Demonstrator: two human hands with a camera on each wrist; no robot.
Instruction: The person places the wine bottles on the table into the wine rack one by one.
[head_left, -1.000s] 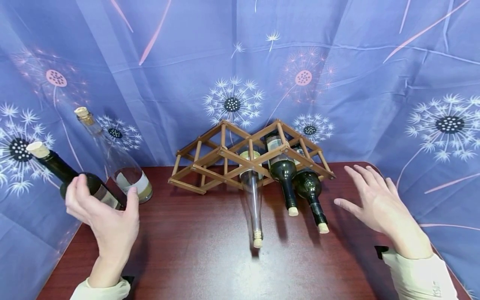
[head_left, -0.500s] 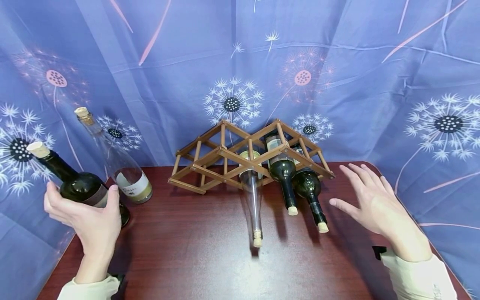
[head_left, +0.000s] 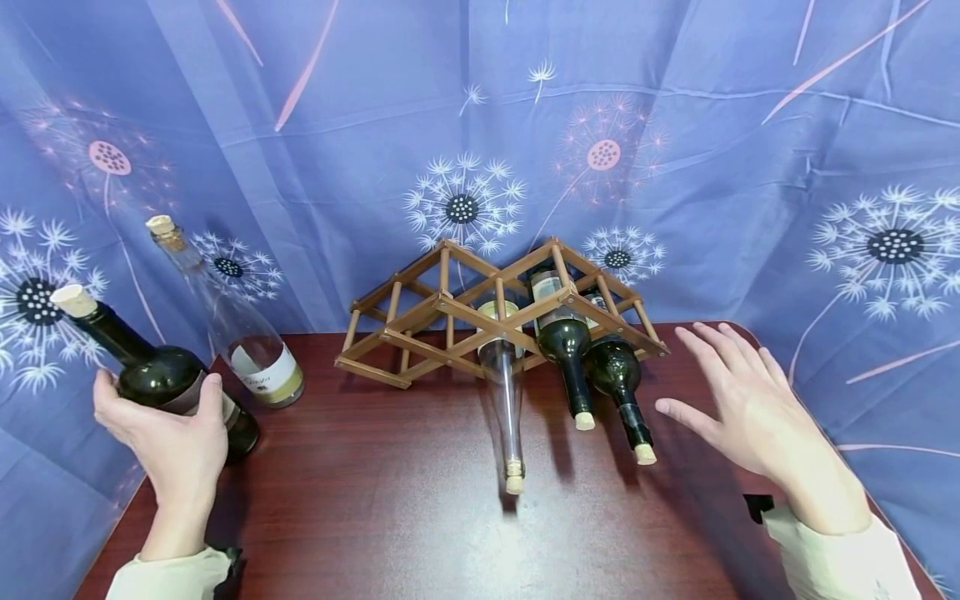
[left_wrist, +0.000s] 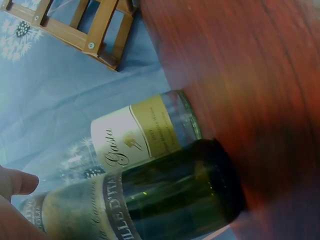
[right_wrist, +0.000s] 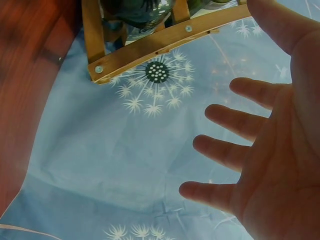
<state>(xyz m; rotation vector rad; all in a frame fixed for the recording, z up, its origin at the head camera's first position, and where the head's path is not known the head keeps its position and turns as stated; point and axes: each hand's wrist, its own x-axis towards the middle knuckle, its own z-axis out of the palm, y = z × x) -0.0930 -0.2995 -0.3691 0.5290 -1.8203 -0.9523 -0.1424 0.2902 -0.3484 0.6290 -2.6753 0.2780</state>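
Dark bottle (head_left: 159, 373), legible left-wrist only; left hand (head_left: 167, 442) clasps it; right hand (head_left: 753, 417) spread, empty.

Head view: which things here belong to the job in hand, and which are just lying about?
Likely part of the job:
dark bottle at the left hand
clear standing bottle beside it
wooden rack
three racked bottles, necks forward

Likely just surroundings:
tabletop
floral cloth behind
pale sleeves
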